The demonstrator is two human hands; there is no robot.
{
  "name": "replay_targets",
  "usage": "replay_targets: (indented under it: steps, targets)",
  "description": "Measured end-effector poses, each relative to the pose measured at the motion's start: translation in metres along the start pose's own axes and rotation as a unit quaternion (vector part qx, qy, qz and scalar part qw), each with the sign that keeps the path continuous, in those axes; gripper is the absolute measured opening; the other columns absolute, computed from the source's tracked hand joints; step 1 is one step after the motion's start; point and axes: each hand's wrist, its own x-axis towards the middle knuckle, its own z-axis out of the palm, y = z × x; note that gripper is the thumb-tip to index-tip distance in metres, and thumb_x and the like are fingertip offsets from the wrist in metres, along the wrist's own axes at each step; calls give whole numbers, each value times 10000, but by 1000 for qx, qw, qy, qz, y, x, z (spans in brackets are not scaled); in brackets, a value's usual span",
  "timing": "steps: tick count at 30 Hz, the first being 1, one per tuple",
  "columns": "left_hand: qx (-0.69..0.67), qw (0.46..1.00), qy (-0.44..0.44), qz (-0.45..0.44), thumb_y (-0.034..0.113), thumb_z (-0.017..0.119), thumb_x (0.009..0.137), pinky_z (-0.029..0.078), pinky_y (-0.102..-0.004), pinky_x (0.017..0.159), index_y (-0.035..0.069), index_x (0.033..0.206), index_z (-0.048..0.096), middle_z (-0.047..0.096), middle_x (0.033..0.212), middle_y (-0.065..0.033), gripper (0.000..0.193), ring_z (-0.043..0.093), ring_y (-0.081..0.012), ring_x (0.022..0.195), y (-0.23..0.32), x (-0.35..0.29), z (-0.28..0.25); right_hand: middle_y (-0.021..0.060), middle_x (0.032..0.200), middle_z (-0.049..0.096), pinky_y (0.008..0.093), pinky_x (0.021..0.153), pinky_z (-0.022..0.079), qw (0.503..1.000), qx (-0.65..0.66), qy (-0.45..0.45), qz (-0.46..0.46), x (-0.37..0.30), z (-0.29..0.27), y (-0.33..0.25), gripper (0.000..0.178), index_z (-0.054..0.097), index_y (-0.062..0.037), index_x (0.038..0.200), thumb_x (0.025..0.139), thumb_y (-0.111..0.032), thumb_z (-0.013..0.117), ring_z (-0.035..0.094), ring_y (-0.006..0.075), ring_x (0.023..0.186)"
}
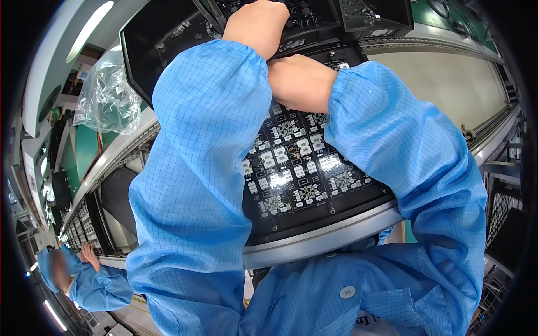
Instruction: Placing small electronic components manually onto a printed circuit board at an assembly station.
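Observation:
My left hand (258,23) reaches to the far bins, by the inner edge of a black bin holding small loose parts (302,19). Only its back and wrist show; its fingers are bent out of sight. Nearer to me, my right hand (302,84) is over the far part of a panel of black circuit boards (297,168). Its fingers are hidden beside my left sleeve. The boards carry white square components and small chips. They lie in a black carrier (330,215) with screws along its edge.
Another black bin (168,53) stands far left, and a third (375,17) far right. A clear plastic bag (109,95) hangs at the left. A metal rail (325,232) runs along the near edge. A co-worker in blue (101,283) is at the lower left, along the line.

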Motion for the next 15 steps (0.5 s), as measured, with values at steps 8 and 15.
replay_targets:
  steps: [8, 15]
  targets:
    - [-117, 991, 59, 28, 82, 632, 766, 504, -416, 741, -12, 838, 676, 645, 804, -207, 127, 633, -363, 799, 10, -23, -68, 142, 814, 630, 423, 652, 515, 997, 5, 40, 70, -9, -33, -11, 281, 532, -57, 998, 764, -113, 677, 639, 328, 787]
    - [-300, 952, 63, 7, 5, 649, 806, 494, -281, 647, 8, 955, 669, 644, 825, -117, 151, 636, -218, 727, 7, -91, -80, 89, 717, 643, 236, 606, 485, 873, 195, 375, 243, -52, -106, 74, 78, 599, -15, 917, 844, -32, 578, 604, 111, 642]
